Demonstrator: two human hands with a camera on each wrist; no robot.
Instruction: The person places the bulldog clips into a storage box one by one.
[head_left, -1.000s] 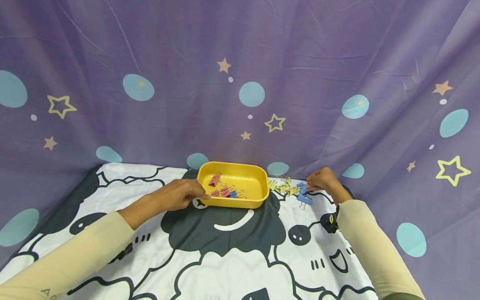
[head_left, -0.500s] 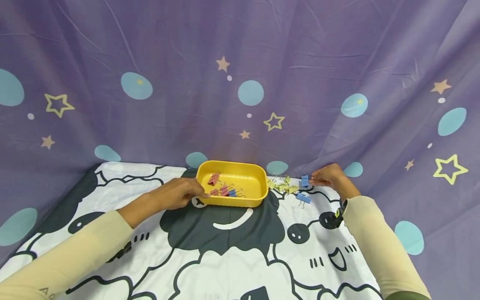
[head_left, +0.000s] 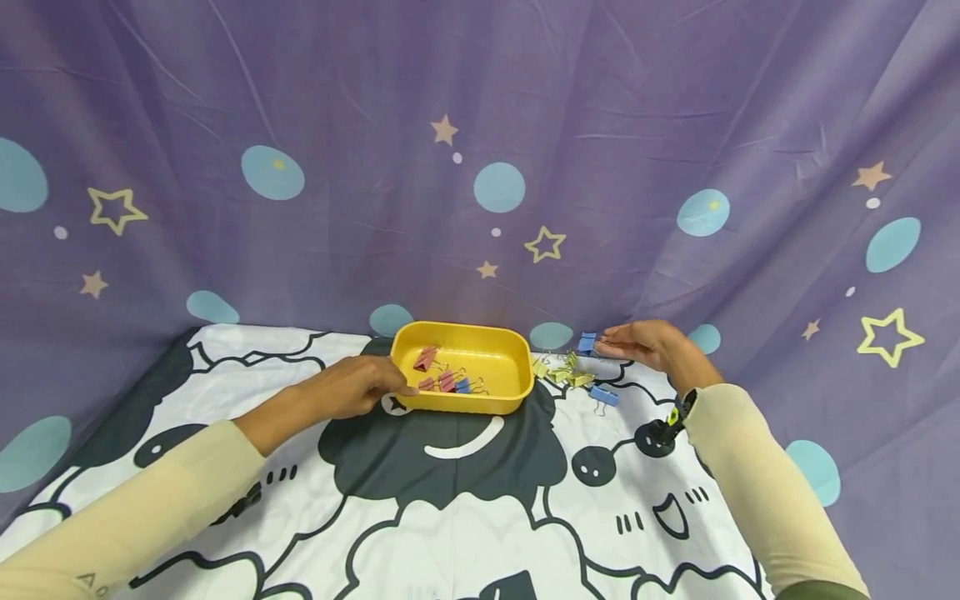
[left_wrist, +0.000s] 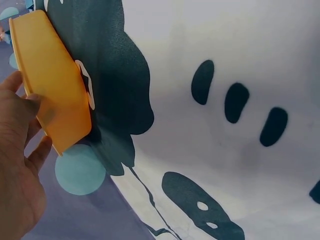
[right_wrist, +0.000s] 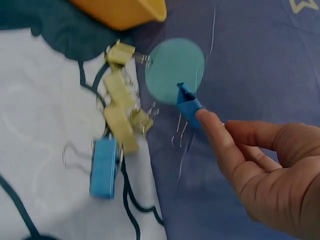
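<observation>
We saw the blue metal binder clip (right_wrist: 189, 107) to the right of the yellow rectangular tray (head_left: 491, 362), level with its far half and apart from it. There the right hand (head_left: 645, 342) pinched the clip, fingertips clamped on its body while its wire handles hung free. Between that clip and the tray, nearer the tray's right end, we had a cluster of pale yellow metal binder clips (right_wrist: 119, 117); a second blue binder clip (right_wrist: 104, 167) lay farther right, toward the tray's near side. Inside the tray, in its left half, we saw pinkish-red metal binder clips (head_left: 447, 381) with one smaller-looking dark blue clip (head_left: 462, 385) beside them. At the tray's near left corner the left hand (head_left: 363, 387) gripped the wall, thumb and fingers clamped on the rim. Under the tray we had a black-and-white cartoon-print cloth (head_left: 457, 542); behind it hung a purple star-patterned fabric backdrop (head_left: 360, 167).
</observation>
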